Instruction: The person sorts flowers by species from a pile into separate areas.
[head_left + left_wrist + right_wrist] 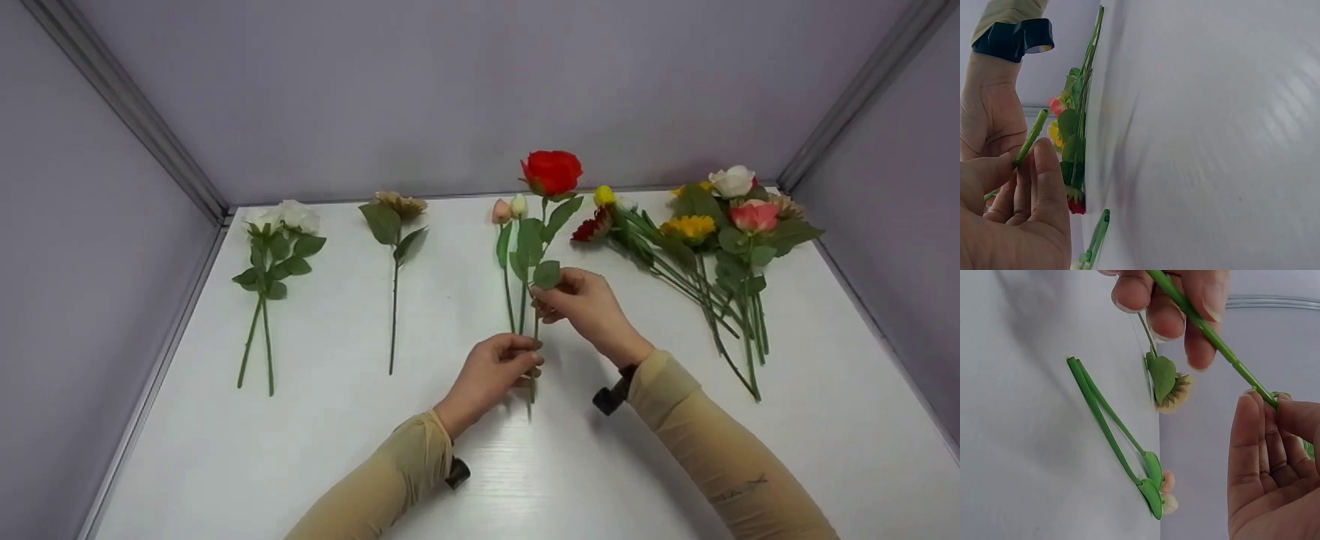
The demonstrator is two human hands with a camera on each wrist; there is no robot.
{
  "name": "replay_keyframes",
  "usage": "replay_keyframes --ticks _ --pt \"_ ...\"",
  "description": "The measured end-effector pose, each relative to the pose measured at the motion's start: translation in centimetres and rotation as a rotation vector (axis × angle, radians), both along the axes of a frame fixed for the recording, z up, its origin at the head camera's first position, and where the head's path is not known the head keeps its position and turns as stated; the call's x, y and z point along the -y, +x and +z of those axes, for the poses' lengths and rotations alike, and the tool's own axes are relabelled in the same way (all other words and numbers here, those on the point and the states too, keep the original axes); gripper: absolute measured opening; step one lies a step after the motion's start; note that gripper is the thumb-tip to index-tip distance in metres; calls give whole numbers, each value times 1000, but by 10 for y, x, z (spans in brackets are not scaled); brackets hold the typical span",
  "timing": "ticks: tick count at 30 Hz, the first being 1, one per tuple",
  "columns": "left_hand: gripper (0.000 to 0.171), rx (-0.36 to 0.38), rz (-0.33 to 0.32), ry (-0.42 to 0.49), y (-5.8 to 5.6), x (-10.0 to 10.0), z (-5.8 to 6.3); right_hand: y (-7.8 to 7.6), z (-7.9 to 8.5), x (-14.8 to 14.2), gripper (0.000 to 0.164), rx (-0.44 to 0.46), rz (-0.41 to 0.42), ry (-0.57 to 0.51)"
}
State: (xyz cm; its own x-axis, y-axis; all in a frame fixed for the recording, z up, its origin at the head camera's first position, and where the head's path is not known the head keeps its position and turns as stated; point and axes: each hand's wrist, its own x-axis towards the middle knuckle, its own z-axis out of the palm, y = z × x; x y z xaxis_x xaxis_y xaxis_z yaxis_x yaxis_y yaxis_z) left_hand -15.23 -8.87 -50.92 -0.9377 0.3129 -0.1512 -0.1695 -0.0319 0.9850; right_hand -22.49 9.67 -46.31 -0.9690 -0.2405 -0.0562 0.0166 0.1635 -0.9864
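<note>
Both hands hold one red rose [553,172] by its green stem, raised above the white table. My left hand [491,375] pinches the stem near its lower end, and the cut tip [1042,115] sticks out past the thumb and forefinger. Higher up, just under the leaves, my right hand [585,300] pinches the same stem [1224,351] between thumb and fingertips. Behind the rose, two tulips, a pink one [501,211] and a pale one [519,205], lie on the table side by side. In the right wrist view their stems [1100,416] rest flat below the hands.
Two white roses [289,217] lie at the far left, stems crossed. A beige flower [401,204] lies left of the tulips. On the right is a mixed pile with yellow [688,227], pink [754,215], white [732,181] and dark red [592,225] flowers. Grey panels wall the table.
</note>
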Motion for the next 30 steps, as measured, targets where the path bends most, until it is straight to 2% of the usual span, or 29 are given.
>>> replay_keyframes --ticks 14,19,24,30 --pt "28 41 12 14 3 4 -5 4 -6 12 25 61 -19 -86" --pt "30 14 25 -23 2 5 -5 3 -6 13 26 78 -37 -75" --pt "32 -13 55 -22 -1 7 -6 3 -7 14 26 74 -38 -60" --pt "26 -29 62 -67 -4 14 -6 3 -11 21 24 75 -40 -55"
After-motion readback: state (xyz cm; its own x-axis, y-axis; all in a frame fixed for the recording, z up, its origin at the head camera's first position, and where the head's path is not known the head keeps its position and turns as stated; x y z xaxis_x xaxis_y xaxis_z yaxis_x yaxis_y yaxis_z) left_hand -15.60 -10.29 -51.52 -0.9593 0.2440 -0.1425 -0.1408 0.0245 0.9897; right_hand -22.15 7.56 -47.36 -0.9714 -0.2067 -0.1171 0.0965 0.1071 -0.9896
